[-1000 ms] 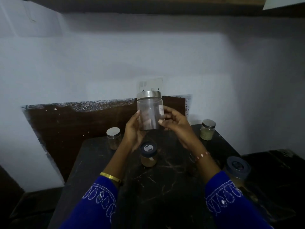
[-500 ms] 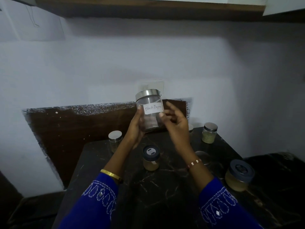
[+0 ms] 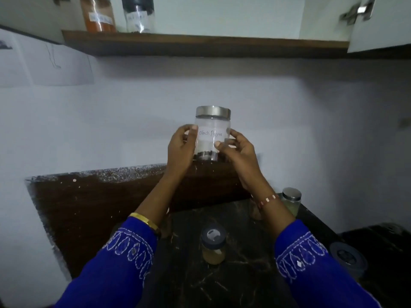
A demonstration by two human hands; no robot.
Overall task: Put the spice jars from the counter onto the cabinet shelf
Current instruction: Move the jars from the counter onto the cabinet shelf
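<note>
Both hands hold a clear jar point(image 3: 212, 125) with a steel lid and a white label reading "Black Pepper", upright in mid-air below the cabinet shelf point(image 3: 200, 42). My left hand point(image 3: 180, 150) grips its left side, my right hand point(image 3: 239, 152) its right side and front. A little dark spice lies at its bottom. On the shelf's left end stand an orange spice jar point(image 3: 99, 15) and a dark-lidded jar point(image 3: 139, 15). On the black counter point(image 3: 242, 283) remain a small dark-lidded jar point(image 3: 213, 246), a steel-lidded jar point(image 3: 291, 201) and a wide dark-lidded jar point(image 3: 349, 257).
An open white cabinet door point(image 3: 382, 23) with a hinge hangs at the upper right. A brown backsplash panel point(image 3: 93, 205) runs behind the counter. Another jar point(image 3: 254, 210) is partly hidden behind my right wrist. The shelf's middle and right stretch holds nothing in view.
The jar has been turned so its label faces me and lifted higher. The view has tilted up, bringing the shelf and its two jars into sight.
</note>
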